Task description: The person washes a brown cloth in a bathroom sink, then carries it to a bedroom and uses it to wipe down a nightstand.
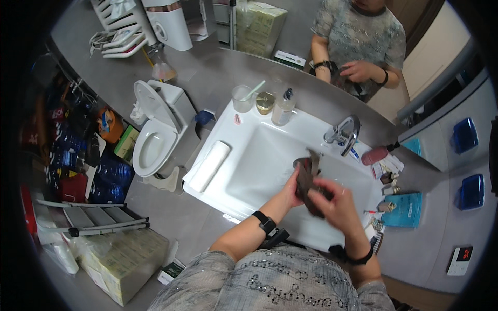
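Over the white washbasin [253,163], both hands hold a dark brown, folded item [307,180]; its exact kind is unclear. It has a strap-like end sticking up and a small patch of red. My left hand [294,190] grips it from the left side, thumb against it. The fingers of my right hand [336,202] pinch it on the right, and its lower end is blurred. Behind the hands, a chrome faucet [344,134] curves over the basin. Part of the drain area is hidden by the item. Black bands circle both wrists.
A white paper roll [210,166] lies on the left rim. Along the back stand a cup [242,102] with a toothbrush, a gold-lidded jar [265,104] and a pump bottle [283,109]. A pink bottle [374,156] and a teal pouch [404,210] are right. A toilet [153,151] stands left.
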Tool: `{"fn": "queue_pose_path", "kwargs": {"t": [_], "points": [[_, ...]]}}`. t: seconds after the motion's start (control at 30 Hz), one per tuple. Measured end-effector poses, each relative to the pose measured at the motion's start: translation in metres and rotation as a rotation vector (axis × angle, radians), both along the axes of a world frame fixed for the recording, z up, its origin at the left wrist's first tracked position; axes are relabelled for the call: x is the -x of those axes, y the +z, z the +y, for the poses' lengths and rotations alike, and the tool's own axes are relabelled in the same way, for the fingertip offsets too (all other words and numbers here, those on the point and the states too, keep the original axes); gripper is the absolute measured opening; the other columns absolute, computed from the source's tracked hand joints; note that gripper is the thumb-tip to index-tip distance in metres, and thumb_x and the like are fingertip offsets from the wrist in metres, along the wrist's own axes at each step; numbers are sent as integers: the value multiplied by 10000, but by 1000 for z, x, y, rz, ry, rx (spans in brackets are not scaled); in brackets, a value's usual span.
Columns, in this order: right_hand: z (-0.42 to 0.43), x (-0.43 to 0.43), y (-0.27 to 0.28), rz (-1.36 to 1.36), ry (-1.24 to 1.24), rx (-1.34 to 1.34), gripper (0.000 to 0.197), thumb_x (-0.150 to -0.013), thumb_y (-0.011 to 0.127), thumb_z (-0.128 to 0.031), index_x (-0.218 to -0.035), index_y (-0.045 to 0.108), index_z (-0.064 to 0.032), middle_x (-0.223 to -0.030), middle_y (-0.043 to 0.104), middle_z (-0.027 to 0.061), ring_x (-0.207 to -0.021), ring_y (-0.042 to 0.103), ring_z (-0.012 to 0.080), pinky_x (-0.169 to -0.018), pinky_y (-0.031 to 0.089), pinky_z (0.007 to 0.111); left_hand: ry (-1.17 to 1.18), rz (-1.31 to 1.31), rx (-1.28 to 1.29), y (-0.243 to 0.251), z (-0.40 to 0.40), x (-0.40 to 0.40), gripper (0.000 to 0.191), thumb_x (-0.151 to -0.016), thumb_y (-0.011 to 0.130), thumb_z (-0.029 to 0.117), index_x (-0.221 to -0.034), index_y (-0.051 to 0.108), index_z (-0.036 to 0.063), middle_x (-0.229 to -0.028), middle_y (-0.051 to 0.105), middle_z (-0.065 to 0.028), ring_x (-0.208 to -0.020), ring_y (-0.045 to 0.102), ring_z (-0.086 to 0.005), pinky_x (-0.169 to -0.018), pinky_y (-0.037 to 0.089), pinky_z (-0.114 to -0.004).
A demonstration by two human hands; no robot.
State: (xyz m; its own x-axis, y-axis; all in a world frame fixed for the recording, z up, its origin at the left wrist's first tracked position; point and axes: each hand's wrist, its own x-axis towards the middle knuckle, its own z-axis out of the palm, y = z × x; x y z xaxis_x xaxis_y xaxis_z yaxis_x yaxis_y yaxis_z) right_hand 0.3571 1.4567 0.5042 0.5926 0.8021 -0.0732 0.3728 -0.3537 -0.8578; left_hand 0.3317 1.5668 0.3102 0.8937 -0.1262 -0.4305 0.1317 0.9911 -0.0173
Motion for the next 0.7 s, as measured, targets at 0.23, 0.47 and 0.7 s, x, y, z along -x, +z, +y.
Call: {"fn": "queue_pose_path", "kwargs": {"t": [0.23,0.47,0.7], "points": [[-21,-57,-65,564,-321,-294,309,-842,656,-148,-1106,573,-10,-1006,623,81,-951,583,154,-839,466,284,-39,179,42,-74,-16,2,271,-922,416,145,-1072,562,-25,-1097,620,-180,-1006,607,-280,-931,477,-440],[-43,-80,-260,1187,-392,-323,450,-908,532,-415,-1199,522,-73,-1140,581,96,-1012,576,247,-887,474,396,-111,170,-366,-21,-29,-4,161,-831,548,93,-960,607,16,-923,647,-92,-816,645,-210,-766,545,-374],[-17,-58,-215,1404,-111,-628,602,-906,430,-542,-1305,477,-94,-1292,524,129,-1138,526,314,-968,433,455,-188,60,-125,-7,-22,28,179,-842,535,158,-940,621,35,-928,659,-84,-822,652,-176,-768,545,-331]]}}
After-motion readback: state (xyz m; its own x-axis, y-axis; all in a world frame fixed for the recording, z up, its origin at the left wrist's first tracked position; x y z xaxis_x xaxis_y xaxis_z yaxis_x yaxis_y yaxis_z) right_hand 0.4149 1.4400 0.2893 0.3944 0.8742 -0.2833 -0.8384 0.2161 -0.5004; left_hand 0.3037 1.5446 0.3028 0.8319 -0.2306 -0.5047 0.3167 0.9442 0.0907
